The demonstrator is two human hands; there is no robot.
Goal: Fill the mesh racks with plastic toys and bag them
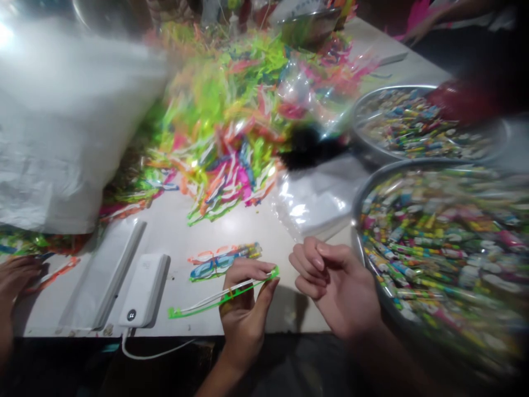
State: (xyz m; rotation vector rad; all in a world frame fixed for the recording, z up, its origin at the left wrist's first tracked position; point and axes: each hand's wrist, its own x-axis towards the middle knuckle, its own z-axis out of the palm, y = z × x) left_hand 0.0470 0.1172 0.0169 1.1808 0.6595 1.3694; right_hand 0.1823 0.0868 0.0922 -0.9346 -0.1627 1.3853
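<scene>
My left hand [246, 311] pinches a folded pair of bright green toy glasses [194, 312] with white temple arms, thumb and fingers at its right end. A yellowish band shows around the middle of these glasses. To the right, my right hand [339, 286] is raised with its fingers curled in and thumb against the index finger; whatever is inside, if anything, is hidden. Behind my left hand, blue toy glasses [210, 266] and orange ones [206, 255] lie on the white table [231, 234], with small printed tubes [254, 251] at their right end.
A heap of colourful toy glasses [231, 138] covers the back. Metal bowls of printed tubes [430, 242] stand right. At left are a large white bag [61, 138], a clear-wrapped stack [107, 275], a power bank [142, 289] with cable, and another person's hand [19, 275].
</scene>
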